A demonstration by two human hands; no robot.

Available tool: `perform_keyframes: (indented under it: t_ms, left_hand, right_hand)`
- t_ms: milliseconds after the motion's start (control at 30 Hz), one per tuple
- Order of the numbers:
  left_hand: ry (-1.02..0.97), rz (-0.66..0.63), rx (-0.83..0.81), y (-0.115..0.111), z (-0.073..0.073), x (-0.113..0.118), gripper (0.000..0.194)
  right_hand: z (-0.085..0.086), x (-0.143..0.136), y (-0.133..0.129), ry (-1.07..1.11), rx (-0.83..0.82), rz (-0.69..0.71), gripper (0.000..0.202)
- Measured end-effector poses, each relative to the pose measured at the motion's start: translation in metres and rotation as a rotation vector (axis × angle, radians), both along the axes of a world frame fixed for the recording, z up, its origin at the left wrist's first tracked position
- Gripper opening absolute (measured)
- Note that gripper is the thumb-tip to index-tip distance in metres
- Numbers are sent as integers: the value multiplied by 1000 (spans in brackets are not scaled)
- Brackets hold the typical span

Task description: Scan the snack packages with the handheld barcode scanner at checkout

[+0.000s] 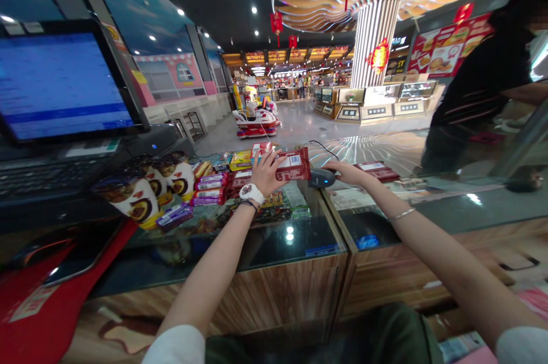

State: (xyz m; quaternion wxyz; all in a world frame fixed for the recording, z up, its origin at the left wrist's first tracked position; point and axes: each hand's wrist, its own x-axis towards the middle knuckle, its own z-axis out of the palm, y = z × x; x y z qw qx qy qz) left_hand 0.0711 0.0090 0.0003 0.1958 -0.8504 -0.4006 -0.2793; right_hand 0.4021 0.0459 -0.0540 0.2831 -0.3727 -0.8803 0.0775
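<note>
My left hand (269, 173), with a white watch on the wrist, holds a dark red packet (294, 163) by its left part, a pale barcode label facing up. In my right hand (346, 173) is a black barcode scanner (322, 178) with a small blue light, its head close to the packet's right edge. Another dark red packet (377, 170) lies on the glass counter just beyond my right hand. Purple-wrapped snacks (209, 189) and a yellow packet (240, 160) lie left of my left hand.
Printed cups (137, 198) stand on the left, before a monitor (64, 84) and keyboard (38, 173). A phone (85, 253) lies near a red item at lower left. A person in dark clothes (479, 79) stands across the counter at right.
</note>
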Motion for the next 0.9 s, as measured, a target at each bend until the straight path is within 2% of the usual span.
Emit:
perform_keyframes:
  t_ms: [233, 367, 633, 767, 900]
  left_hand:
    - [-10, 9, -1, 2, -1, -1, 65]
    - [-42, 14, 12, 6, -1, -3, 65]
    - [-83, 46, 33, 5, 3, -6, 65]
    - [-77, 60, 35, 5, 3, -7, 67]
    - [-71, 62, 22, 7, 2, -8, 67]
  right_hand:
    - [2, -1, -4, -43, 101, 20, 69]
    - [9, 7, -7, -32, 127, -26, 69]
    - [24, 8, -15, 326, 252, -191, 44]
    - [32, 1, -24, 438, 299, -247, 45]
    - [39, -5, -36, 447, 324, -240, 45]
